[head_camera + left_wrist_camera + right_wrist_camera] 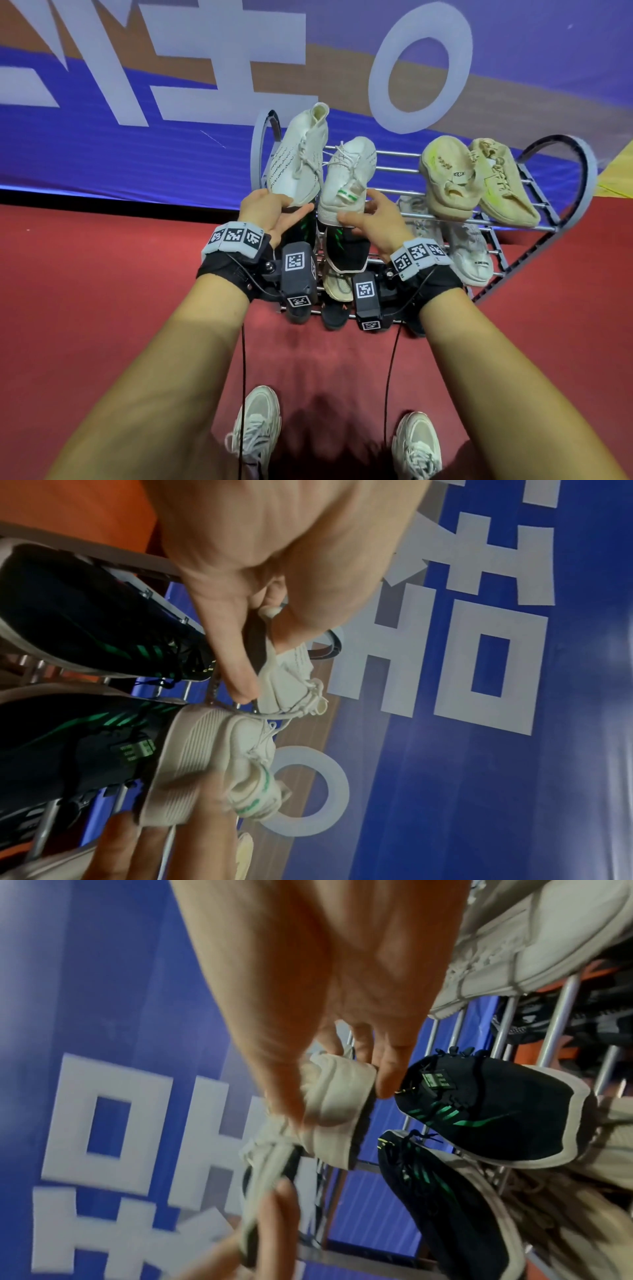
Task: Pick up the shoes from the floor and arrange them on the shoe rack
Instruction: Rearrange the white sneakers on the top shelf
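Note:
Two white knit shoes are held toe-away over the left end of the rack's top tier (397,169). My left hand (277,205) grips the heel of the taller white shoe (298,157). My right hand (359,209) grips the heel of the white shoe with a green tag (346,178). In the left wrist view my left hand (260,647) pinches its shoe's heel (284,680), and the green-tagged shoe (219,764) is beside it. In the right wrist view my right hand (339,1102) holds its shoe's heel (335,1093) between thumb and fingers.
A beige pair (445,178) lies at the top tier's right end. Black shoes with green stripes (346,246) sit on the tier below my hands, pale grey shoes (469,253) to their right. More shoes fill the lower tiers. A blue banner stands behind; my own feet (257,421) stand on red floor.

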Motion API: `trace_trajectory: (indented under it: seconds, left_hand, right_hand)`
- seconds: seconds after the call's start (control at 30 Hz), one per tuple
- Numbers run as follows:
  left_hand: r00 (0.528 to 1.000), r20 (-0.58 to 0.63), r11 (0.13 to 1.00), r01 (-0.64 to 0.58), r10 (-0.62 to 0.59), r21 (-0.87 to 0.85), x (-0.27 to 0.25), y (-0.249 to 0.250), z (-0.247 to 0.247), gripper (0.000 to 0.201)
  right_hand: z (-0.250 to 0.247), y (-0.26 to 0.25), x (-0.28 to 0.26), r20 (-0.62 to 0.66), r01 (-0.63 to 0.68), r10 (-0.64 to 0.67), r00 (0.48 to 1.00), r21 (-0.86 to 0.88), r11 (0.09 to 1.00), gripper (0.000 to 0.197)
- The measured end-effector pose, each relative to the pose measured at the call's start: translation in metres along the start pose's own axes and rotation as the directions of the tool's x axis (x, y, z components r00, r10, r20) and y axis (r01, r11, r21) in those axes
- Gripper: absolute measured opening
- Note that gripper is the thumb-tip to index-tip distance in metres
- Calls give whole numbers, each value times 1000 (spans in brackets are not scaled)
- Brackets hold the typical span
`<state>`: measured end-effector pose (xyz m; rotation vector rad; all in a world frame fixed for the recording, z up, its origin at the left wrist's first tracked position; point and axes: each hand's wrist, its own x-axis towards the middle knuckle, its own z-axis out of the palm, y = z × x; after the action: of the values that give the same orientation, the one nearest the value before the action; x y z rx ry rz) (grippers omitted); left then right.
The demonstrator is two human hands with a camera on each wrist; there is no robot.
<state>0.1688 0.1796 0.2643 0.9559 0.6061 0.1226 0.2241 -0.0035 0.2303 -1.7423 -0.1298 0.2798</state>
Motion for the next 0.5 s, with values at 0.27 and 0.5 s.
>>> trace_trajectory:
  seconds: [0.27, 0.5]
  left_hand:
    - [990, 96, 994, -104, 100, 31, -15, 6, -1, 28]
    - [973, 35, 955, -230, 228, 189, -23, 20, -1, 39]
  right_hand:
    - [11, 1, 7, -10, 43, -46, 999, -156, 987, 57]
    - [-19, -25, 1, -206, 20, 20, 978, 189, 982, 37]
